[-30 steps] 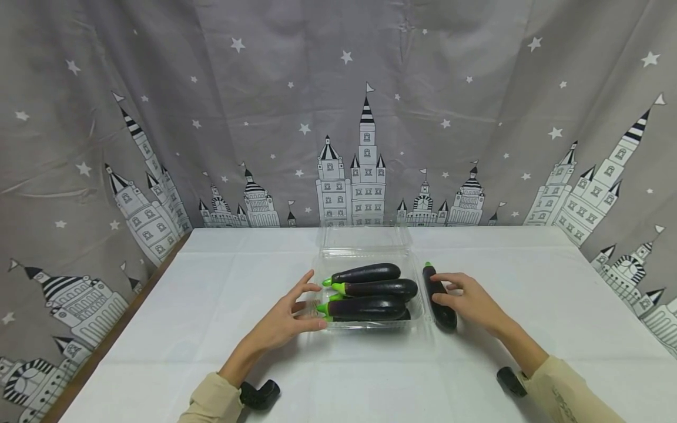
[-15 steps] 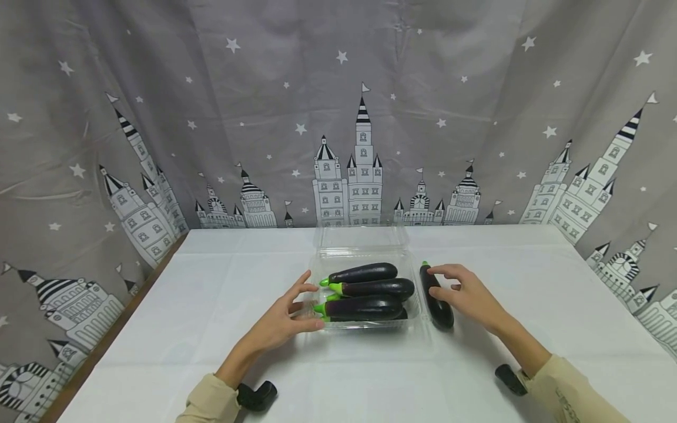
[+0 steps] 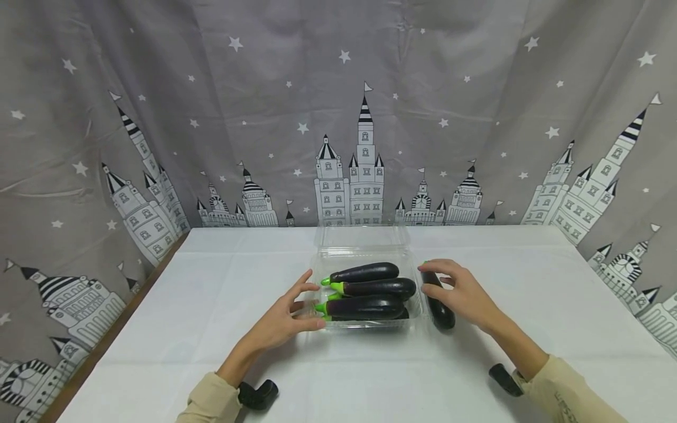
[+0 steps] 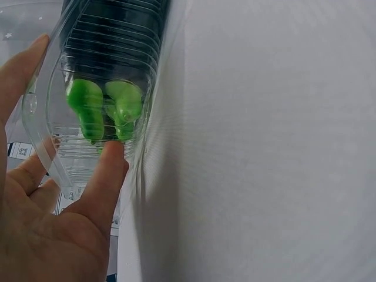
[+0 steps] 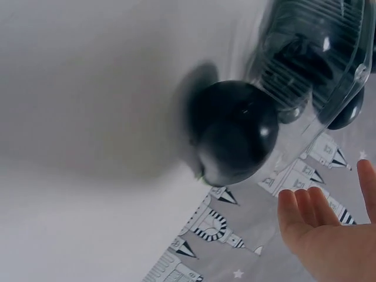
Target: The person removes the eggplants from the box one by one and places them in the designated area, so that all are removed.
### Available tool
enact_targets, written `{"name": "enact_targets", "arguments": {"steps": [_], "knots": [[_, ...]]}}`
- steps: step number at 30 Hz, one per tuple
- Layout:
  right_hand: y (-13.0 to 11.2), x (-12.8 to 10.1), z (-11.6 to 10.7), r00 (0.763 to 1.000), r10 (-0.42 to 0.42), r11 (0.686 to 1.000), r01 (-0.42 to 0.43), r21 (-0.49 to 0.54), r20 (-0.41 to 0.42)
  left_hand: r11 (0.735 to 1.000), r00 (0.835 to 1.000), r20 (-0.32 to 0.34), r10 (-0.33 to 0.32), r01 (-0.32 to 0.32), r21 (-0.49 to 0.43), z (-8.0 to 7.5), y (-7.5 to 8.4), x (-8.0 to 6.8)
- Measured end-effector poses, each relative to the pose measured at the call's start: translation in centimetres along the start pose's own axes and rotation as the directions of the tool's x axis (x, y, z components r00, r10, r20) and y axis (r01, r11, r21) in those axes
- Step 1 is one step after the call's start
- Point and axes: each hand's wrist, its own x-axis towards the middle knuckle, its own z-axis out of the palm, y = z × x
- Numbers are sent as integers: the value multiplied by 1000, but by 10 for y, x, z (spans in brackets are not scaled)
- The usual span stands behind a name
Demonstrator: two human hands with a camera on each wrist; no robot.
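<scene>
White-clothed surface (image 3: 211, 305): our right hand (image 3: 459, 294) has slid up the loose eggplant (image 3: 441, 311) with fingers relaxed and ungripping, while our left hand (image 3: 285, 320) stays open, steadying the clamshell box (image 3: 365, 249).

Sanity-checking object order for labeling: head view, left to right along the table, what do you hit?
Left hand → clear plastic container with the eggplants inside → loose eggplant on the table → right hand over it.
</scene>
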Motion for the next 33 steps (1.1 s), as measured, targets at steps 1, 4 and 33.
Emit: {"name": "enact_targets", "arguments": {"steps": [1, 4, 33], "knots": [[-2, 0, 1, 1000, -15, 1000, 15, 4, 1, 1000, 1000, 0, 1, -1, 0, 0, 0, 0], [-7, 0, 5, 999, -53, 998, 53, 15, -3, 1000, 1000, 5, 8, -8, -8, -1, -1, 0], [-34, 30, 50, 988, -106, 994, 101, 47, 109, 997, 999, 28, 41, -39, -62, -1, -1, 0]]}}
